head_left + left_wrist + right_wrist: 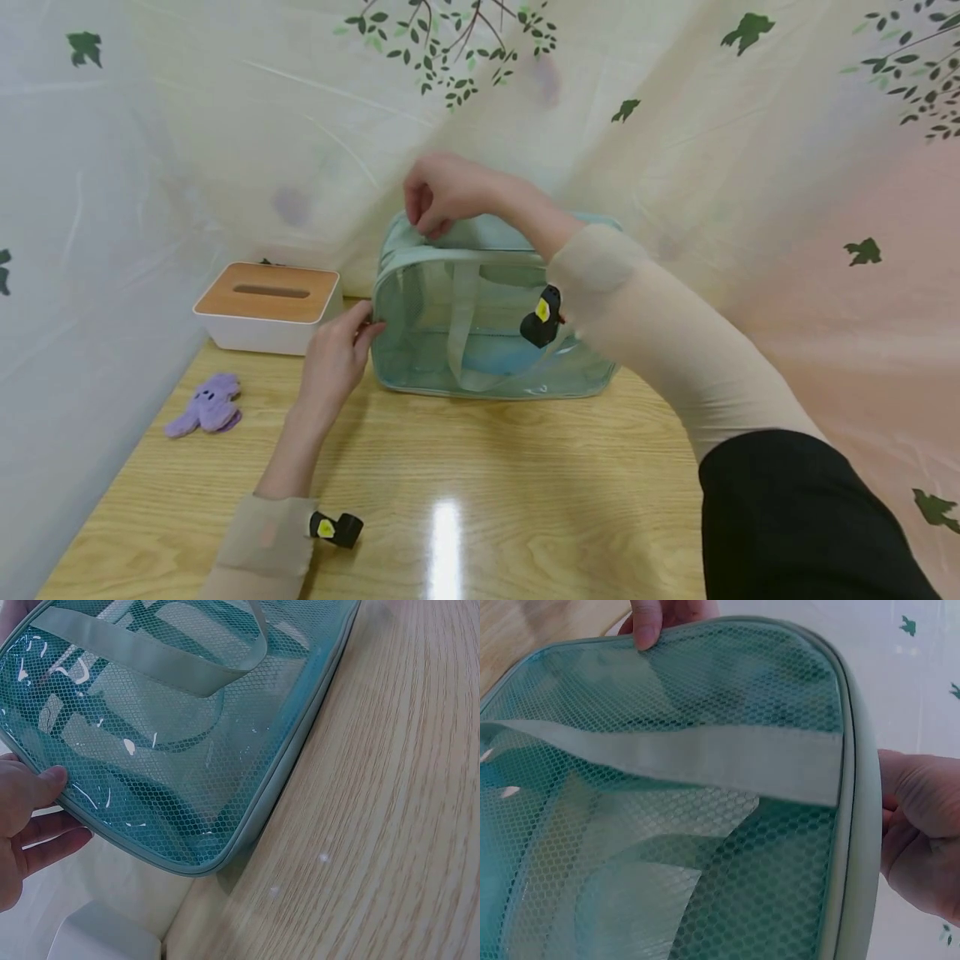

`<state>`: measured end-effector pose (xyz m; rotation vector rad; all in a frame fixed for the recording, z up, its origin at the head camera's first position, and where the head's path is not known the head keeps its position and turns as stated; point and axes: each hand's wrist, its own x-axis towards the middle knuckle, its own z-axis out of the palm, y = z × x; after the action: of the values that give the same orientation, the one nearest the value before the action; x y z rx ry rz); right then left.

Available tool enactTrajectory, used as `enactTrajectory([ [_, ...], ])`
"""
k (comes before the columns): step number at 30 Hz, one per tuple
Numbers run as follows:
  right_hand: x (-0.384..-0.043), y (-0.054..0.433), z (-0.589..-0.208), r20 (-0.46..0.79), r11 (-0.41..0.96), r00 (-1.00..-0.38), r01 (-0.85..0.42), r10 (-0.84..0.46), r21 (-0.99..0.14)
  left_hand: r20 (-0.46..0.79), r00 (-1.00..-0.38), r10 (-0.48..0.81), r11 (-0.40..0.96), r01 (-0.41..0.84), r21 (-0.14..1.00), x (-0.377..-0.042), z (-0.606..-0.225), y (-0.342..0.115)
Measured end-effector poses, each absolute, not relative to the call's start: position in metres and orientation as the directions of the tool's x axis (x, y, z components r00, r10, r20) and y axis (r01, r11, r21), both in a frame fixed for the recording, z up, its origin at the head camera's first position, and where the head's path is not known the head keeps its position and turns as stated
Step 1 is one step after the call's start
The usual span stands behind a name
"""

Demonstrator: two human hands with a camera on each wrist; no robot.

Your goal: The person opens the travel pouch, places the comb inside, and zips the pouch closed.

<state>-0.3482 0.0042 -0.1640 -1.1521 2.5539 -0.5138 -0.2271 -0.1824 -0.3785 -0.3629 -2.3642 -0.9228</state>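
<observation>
A mint-green mesh bag (495,317) with clear, shiny panels and a pale strap handle (462,321) stands upright on the table. My left hand (335,350) pinches its left side edge, thumb (51,782) on the front panel and the other fingers behind the rim. Over the top left of the bag, my right hand (450,196) has its fingers curled down, fingertips pinched at the top edge. Whatever small part lies between those fingertips is hidden. In the right wrist view, the right hand (926,829) shows behind the bag's piped rim (859,847).
Left of the bag stands a white tissue box (266,308) with a wooden lid. A purple plush toy (210,406) lies in front of it. A pale curtain (300,150) with leaf prints hangs right behind the bag. The wooden table (487,483) reaches toward me.
</observation>
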Motion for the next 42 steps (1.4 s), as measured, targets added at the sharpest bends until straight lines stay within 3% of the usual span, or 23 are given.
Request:
enactTrajectory([
  [11, -0.36, 0.018, -0.167, -0.094, 0.588, -0.668, -0.567, -0.738, -0.577, 0.605, -0.795, 0.046, 0.727, 0.442, 0.525, -0.226, -0.379, -0.184],
  [42, -0.364, 0.042, -0.162, -0.009, 0.532, -0.686, -0.556, -0.728, -0.638, 0.588, -0.807, 0.052, 0.736, 0.43, 0.524, -0.229, -0.378, -0.185],
])
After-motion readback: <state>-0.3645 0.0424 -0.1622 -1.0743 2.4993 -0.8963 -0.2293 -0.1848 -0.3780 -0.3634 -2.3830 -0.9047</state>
